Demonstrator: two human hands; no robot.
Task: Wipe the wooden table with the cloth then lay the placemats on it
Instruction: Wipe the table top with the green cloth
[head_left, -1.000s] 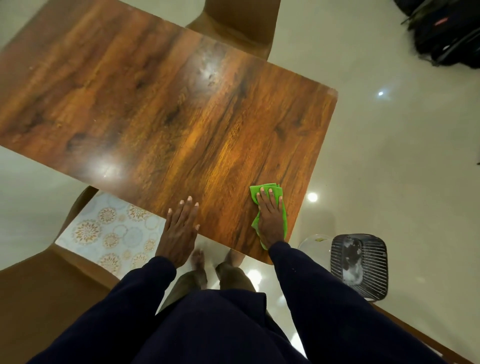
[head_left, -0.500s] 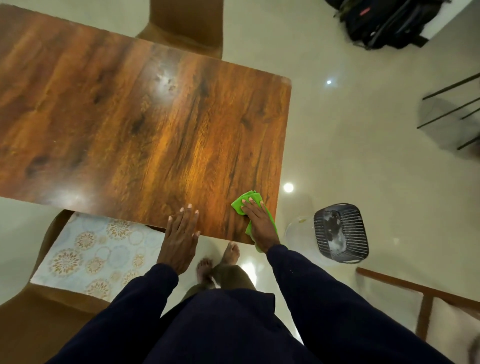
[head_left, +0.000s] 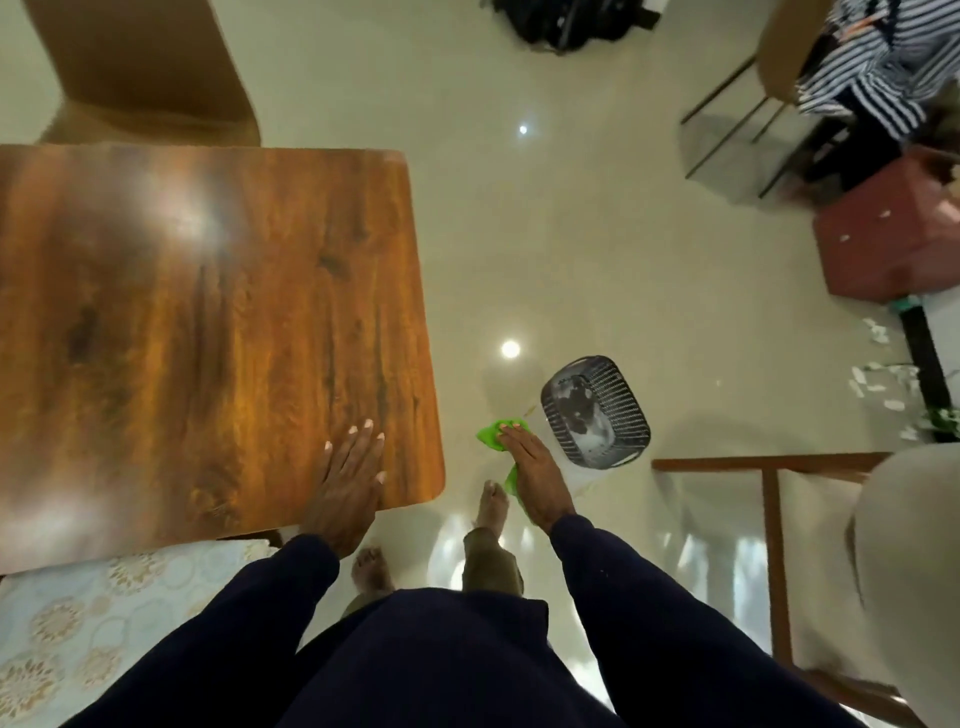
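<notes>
The wooden table (head_left: 208, 312) fills the left half of the head view, its top glossy. My left hand (head_left: 348, 478) rests flat on it near the near right corner, fingers spread and straight. My right hand (head_left: 535, 478) is off the table, over the floor just right of that corner. It holds the green cloth (head_left: 491, 434), which bunches under the fingertips and hangs below the palm. The patterned placemats (head_left: 104, 613) lie on a chair seat at the lower left, partly tucked under the table's near edge.
A small black fan (head_left: 595, 410) stands on the pale floor just right of my right hand. A brown chair (head_left: 140, 67) is at the table's far side, a wooden-framed seat (head_left: 769, 467) at right. A red box (head_left: 893, 244) and a person in stripes (head_left: 883, 52) are far right.
My right hand slid the green cloth off the table's right edge and now holds it over the floor. The view swung right. My left hand stays flat on the table.
</notes>
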